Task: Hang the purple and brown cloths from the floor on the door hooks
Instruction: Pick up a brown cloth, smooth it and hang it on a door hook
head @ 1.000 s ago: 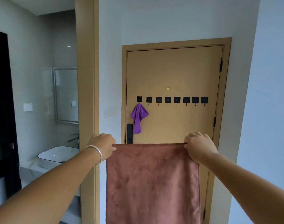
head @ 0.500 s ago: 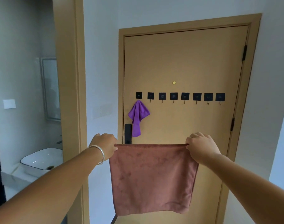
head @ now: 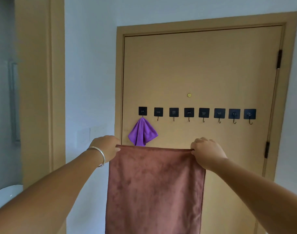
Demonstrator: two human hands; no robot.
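A brown cloth [head: 154,188] hangs flat in front of me, stretched by its top edge. My left hand [head: 107,146] pinches its top left corner and my right hand [head: 206,152] pinches its top right corner. Behind it stands a tan door [head: 203,68] with a row of several black square hooks [head: 189,113] at mid height. A purple cloth [head: 142,132] hangs bunched from the leftmost hook [head: 142,111], its lower tip hidden behind the brown cloth's edge. The cloth's top edge is below the hook row.
White wall [head: 90,81] lies left of the door, with a tan door frame [head: 43,81] of a bathroom opening further left. A white basin rim [head: 4,196] shows at the lower left. Black hinges [head: 279,59] sit on the door's right side.
The view has drawn nearer to the door, which fills more of the frame. Both hands still hold the brown cloth stretched out, now nearer to the hook row.
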